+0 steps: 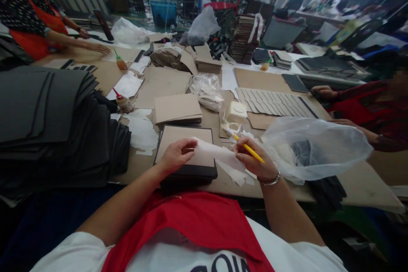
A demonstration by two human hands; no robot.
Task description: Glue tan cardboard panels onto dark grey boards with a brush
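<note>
A strip of white paper [214,154] stretches between my two hands over a stack of dark sheets with a beige board [174,138] on top. My left hand [180,153] pinches the paper's left end above the board. At the other end, my right hand [255,157] grips the paper and also a yellow brush [253,153], its bristle end pointing up and left. Beyond the brush stands a cream square container [237,111]. Torn paper scraps [235,174] lie below the strip on the table.
Dark grey sheets [38,110] are piled high on the left. A stack of beige boards [178,108], a glue bottle with a red tip [123,101] and a clear plastic bag [318,146] lie around. Co-workers' arms reach in at left [81,44] and right [357,127].
</note>
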